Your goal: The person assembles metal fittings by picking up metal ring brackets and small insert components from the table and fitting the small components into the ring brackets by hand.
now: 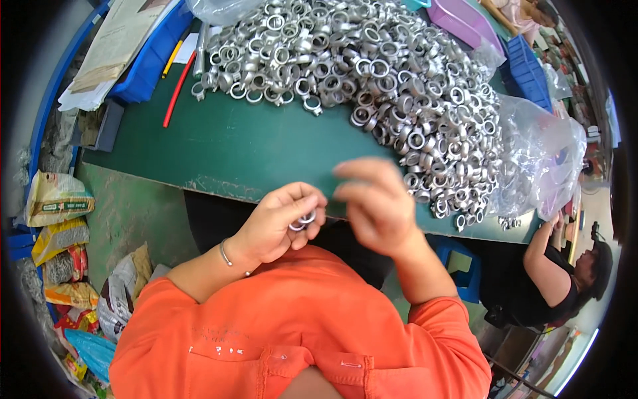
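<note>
My left hand [282, 223] is closed around a small silver metal ring clamp [303, 221], just off the front edge of the green table [226, 143]. Part of the ring is hidden by the fingers. To its right, my right hand [377, 206] is raised near the table edge, its fingers smeared by motion; I cannot make out anything in them. A large heap of similar metal ring clamps [372, 66] spreads across the back and right of the table, its nearer part close beyond my right hand.
At the back left lie a red stick [178, 93], a yellow pen [172, 58] and a blue bin [149, 66] with papers. Clear plastic bags [531, 153] lie at the right, near a pink basket [462, 20]. Another person [551, 272] works there. Sacks [60, 199] stand at left.
</note>
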Available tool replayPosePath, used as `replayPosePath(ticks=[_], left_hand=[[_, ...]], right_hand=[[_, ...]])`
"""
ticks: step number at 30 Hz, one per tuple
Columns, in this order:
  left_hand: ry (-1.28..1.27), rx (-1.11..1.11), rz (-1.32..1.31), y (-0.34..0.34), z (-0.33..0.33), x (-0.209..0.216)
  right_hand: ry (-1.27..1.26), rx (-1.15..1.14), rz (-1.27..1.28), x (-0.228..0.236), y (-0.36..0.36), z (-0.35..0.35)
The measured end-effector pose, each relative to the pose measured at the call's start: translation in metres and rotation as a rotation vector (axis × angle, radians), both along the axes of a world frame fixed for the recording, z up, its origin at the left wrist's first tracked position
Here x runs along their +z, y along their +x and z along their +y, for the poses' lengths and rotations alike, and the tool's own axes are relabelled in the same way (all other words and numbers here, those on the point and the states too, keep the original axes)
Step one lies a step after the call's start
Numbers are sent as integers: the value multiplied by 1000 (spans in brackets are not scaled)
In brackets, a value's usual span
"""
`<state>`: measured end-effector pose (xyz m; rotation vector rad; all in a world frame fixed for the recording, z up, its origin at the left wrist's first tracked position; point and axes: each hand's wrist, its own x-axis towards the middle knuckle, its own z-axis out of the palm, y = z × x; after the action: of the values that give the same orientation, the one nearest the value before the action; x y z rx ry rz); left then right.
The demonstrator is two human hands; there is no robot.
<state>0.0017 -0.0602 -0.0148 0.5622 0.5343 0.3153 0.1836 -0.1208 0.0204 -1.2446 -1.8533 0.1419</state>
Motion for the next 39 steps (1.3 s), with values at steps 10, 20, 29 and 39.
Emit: replayPosePath(ticks=[10, 20, 29, 39], left_hand=[[41, 9, 48, 1, -1, 5], [158, 128, 23, 10, 1, 4], [362, 102, 85, 4, -1, 6], [1352, 260, 58, 5, 2, -7]], right_hand=[[59, -708, -558, 17, 58, 44], [-336, -18, 390, -21, 0, 0], [-170, 17, 389, -46, -13, -7], [-642, 67, 994, -22, -19, -14]])
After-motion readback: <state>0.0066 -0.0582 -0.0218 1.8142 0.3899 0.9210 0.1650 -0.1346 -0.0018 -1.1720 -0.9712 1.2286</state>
